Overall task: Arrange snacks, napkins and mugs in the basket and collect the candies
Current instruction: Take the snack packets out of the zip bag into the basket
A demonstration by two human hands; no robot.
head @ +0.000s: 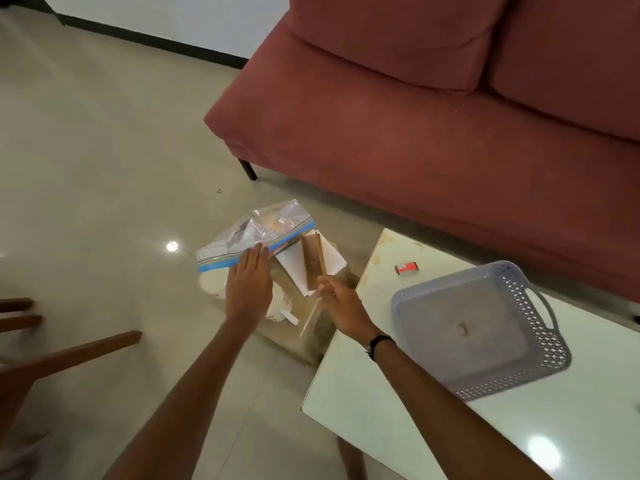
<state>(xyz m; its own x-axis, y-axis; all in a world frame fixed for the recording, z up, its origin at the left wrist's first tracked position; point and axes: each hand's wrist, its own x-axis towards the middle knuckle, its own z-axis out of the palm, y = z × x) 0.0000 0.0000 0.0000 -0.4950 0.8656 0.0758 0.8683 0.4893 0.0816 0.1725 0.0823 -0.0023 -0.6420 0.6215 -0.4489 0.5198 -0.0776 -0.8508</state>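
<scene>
An open cardboard box stands on the floor beside the table. Across its top lies a clear zip bag with a blue seal strip and small snacks inside. My left hand rests flat on the bag's near edge, fingers straight and together. White napkins lie in the box behind an upright cardboard flap. A white mug shows under my left hand, with another white round piece to its left. My right hand pinches the box's thin right flap. The grey plastic basket sits on the table with nothing in it.
The white table is at the right, with a small red matchbox near its far edge. A red sofa runs behind the table and box. Wooden chair legs reach in from the left over the tiled floor.
</scene>
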